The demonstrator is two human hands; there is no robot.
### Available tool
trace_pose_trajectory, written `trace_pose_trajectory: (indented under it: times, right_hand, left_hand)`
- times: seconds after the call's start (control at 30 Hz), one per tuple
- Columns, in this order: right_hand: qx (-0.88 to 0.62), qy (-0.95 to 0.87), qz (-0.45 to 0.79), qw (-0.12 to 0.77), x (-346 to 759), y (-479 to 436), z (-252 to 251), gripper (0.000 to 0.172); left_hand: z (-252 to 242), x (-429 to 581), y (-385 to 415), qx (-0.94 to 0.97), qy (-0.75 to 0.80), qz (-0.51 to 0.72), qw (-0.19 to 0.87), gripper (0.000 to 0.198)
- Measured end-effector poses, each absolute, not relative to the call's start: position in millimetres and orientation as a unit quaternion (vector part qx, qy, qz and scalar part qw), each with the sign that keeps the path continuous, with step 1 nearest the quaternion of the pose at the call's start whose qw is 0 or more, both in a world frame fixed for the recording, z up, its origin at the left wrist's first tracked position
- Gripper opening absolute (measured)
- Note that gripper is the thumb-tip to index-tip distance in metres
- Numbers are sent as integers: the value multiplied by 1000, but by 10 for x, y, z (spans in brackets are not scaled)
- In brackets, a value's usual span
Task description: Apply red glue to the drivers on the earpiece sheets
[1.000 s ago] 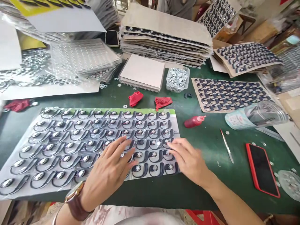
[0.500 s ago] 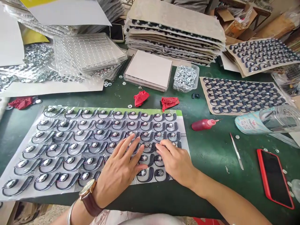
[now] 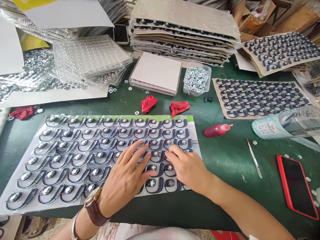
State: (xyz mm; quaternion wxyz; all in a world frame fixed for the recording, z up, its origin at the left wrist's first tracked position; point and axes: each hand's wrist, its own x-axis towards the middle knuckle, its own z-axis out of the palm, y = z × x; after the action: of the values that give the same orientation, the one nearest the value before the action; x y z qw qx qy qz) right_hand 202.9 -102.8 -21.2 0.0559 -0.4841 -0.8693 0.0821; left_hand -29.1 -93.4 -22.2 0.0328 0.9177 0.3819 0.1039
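A white sheet (image 3: pixel 22 200) lies on the green table (image 3: pixel 225 166), covered in rows of black hook-shaped parts (image 3: pixel 75 156) with shiny round centres. My left hand (image 3: pixel 125 180), with a brown watch at the wrist, lies flat on the sheet's right half, fingers stretched out over the parts. My right hand (image 3: pixel 187 168) rests beside it on the sheet's right end, fingertips pressing down on a part in the third row. Neither hand holds anything that I can see.
Two red rags (image 3: pixel 148 103) lie behind the sheet. A red squeeze bottle (image 3: pixel 216 130), tweezers (image 3: pixel 253 158), a red phone (image 3: pixel 297 186) and a clear bottle (image 3: pixel 285 123) lie to the right. A tub of washers (image 3: pixel 197 80), stacked cardboard sheets (image 3: pixel 185 36) and blister trays (image 3: pixel 87 60) stand behind.
My right hand has slid left along the sheet, closer to my left hand. The left hand has crept slightly forward. The view shifted a little.
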Motion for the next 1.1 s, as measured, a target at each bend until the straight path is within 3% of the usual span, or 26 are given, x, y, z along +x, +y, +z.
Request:
trace_pose_trajectory:
  times: [0.13, 0.27, 0.37, 0.43, 0.53, 0.63, 0.7, 0.8, 0.87, 0.97, 1.03, 1.1]
  right_hand:
    - [-479, -872, 88, 48, 2093, -1000, -150, 21]
    - [-501, -858, 47, 101, 2355, -1119, 40, 41]
    - [-495, -866, 48, 58, 2488, -1232, 281, 53]
    - [-451, -891, 45, 37, 2455, -1280, 422, 49]
    - [-367, -925, 37, 95, 2334, -1235, 496, 28]
    - [-355, -926, -28, 126, 2383, -1034, 397, 26]
    - [-445, -885, -134, 36, 2542, -862, 262, 36]
    - [-542, -797, -235, -125, 2817, -624, 35, 32]
    - [-538, -792, -242, -156, 2932, -484, -36, 29]
    - [-489, -840, -235, -28, 2945, -270, 54, 21]
    - [-468, -842, -233, 132, 2857, -108, 159, 14]
    - [-469, -810, -216, 279, 2733, 67, 195, 24]
  left_hand:
    - [-197, -238, -815, 922, 371, 99, 57, 36]
    - [-121, -229, -696, 925, 363, 85, 73, 32]
    - [-41, -169, -712, 929, 352, 90, 76, 35]
    - [4, -59, -796, 925, 350, 137, 63, 42]
    - [39, 99, -947, 924, 313, 201, 84, 39]
    - [39, 27, -966, 910, 328, 238, 84, 40]
    - [55, -177, -915, 883, 382, 264, 75, 29]
    - [138, -519, -908, 827, 475, 279, 116, 28]
    - [186, -632, -987, 816, 482, 283, 148, 28]
    - [151, -597, -1148, 842, 439, 274, 155, 36]
    - [72, -514, -1228, 856, 431, 252, 132, 40]
    - [-6, -444, -1267, 866, 428, 242, 92, 42]
